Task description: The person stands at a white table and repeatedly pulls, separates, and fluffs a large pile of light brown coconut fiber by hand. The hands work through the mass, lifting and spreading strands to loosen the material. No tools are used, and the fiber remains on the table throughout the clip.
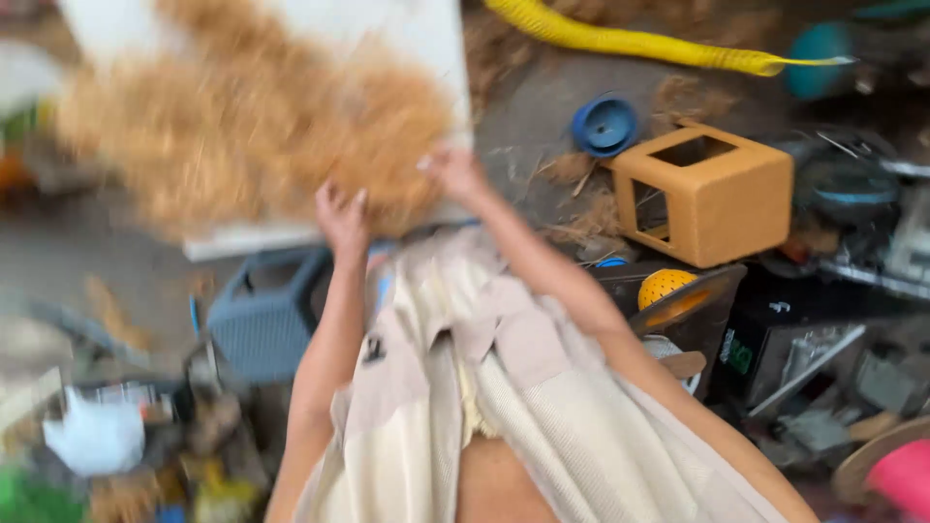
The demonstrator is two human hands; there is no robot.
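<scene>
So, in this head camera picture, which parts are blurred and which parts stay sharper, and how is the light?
Head view: motion blur smears the straw pile and the left edge most; the left hand and right hand on it are soft; the orange box and blue cap are clearer. Light is even and diffuse, without glare or hard shadows.

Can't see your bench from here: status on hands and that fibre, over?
Left hand and right hand both pressed on the straw-coloured fibre pile. Pile lies on white board. Nothing blocking it.
</scene>
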